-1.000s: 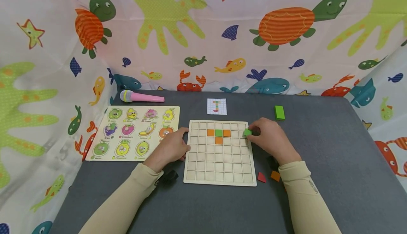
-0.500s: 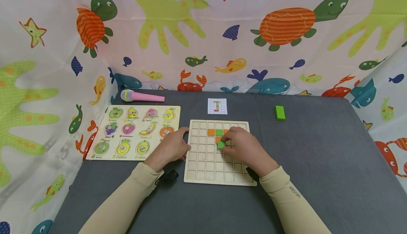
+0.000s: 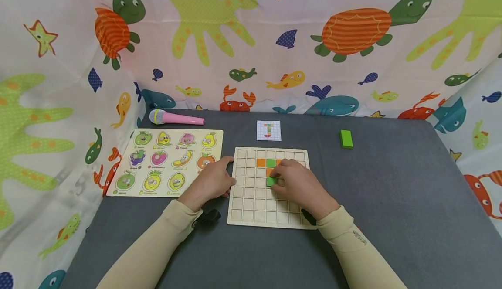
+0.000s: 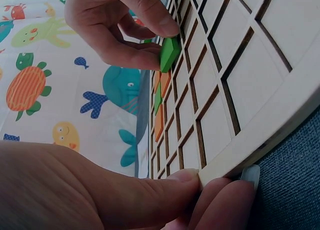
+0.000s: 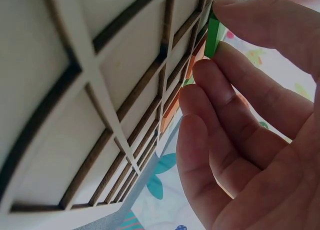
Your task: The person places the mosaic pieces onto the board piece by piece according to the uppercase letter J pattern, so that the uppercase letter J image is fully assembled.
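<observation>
My right hand (image 3: 300, 188) pinches a green square tile (image 3: 271, 181) between thumb and fingers. The tile is at a cell of the wooden grid board (image 3: 249, 215), just below an orange tile (image 3: 269, 172). In the left wrist view, that green tile (image 4: 170, 54) looks tilted, not lying flat. Above it, a row holds an orange tile (image 3: 261, 162), a green tile (image 3: 270, 163) and another orange tile (image 3: 279, 161) partly behind my right hand. My left hand (image 3: 209, 182) grips the board's left edge, thumb at the rim and fingers curled against its side.
Behind the board lies a small pattern card (image 3: 268, 130). A fruit puzzle board (image 3: 166, 178) is on the left, with a pink toy microphone (image 3: 182, 119) behind it. A bright green block (image 3: 346, 139) sits at the right. A printed sea-animal cloth (image 3: 235, 45) hangs behind the table.
My right hand has carried the green tile left from the board's right edge to the cell below the orange tile, then slightly lower. My left hand has stayed on the board's edge.
</observation>
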### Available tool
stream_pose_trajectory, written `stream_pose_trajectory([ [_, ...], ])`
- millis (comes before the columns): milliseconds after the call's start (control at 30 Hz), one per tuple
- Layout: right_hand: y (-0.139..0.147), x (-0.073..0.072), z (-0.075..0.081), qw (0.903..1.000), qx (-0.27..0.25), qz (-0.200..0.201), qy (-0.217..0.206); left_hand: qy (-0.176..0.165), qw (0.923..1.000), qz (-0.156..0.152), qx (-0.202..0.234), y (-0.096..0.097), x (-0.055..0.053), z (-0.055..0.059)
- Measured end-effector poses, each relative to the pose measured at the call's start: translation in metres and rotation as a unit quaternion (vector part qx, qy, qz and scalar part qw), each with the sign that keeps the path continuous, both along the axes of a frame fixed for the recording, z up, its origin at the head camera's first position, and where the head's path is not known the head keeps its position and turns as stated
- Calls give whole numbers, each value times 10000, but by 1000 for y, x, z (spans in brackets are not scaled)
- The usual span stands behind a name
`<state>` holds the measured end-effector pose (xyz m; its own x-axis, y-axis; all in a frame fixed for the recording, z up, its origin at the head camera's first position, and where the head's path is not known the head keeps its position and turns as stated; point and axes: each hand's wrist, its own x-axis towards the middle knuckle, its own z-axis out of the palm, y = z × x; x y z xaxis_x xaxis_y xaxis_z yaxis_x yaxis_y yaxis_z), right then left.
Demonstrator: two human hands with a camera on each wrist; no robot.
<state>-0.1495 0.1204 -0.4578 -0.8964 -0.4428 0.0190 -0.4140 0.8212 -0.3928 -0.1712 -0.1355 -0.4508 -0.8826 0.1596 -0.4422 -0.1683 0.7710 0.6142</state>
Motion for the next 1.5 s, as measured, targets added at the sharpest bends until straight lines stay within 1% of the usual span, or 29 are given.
stream_pose_trajectory([
  [233, 1, 0, -2, 10000, 18, -19, -16, 20, 10000, 10, 21, 1, 0, 0],
  [400, 1, 0, -3, 10000, 8, 8, 52, 34, 10000, -9, 32, 0, 0, 0],
  [567, -1, 1, -2, 10000, 21, 16, 55, 40, 10000, -54, 22, -1, 0, -1],
  [800, 1, -1, -2, 10000, -12, 13, 84, 48, 10000, -43, -4, -1, 0, -2],
  [1000, 5, -2, 1, 9999, -134, 5, 42, 80, 10000, -17, 45, -1, 0, -2],
  [1167, 14, -1, 7, 9999, -40, -120, -37, 63, 10000, -56, 48, 2, -1, -3],
  [1267, 24, 2, 10, 9997, -33, -218, -85, 53, 10000, -51, 18, 2, -1, -2],
  [1333, 32, 6, 12, 9994, -49, -311, -121, 37, 10000, 4, -18, 1, -1, -1],
  [1433, 46, 15, 14, 9985, -95, -499, -204, -11, 10000, 58, -72, 0, -1, -1],
  [1500, 58, 22, 15, 9981, -107, -586, -181, -17, 10000, 48, -76, 0, 0, 0],
])
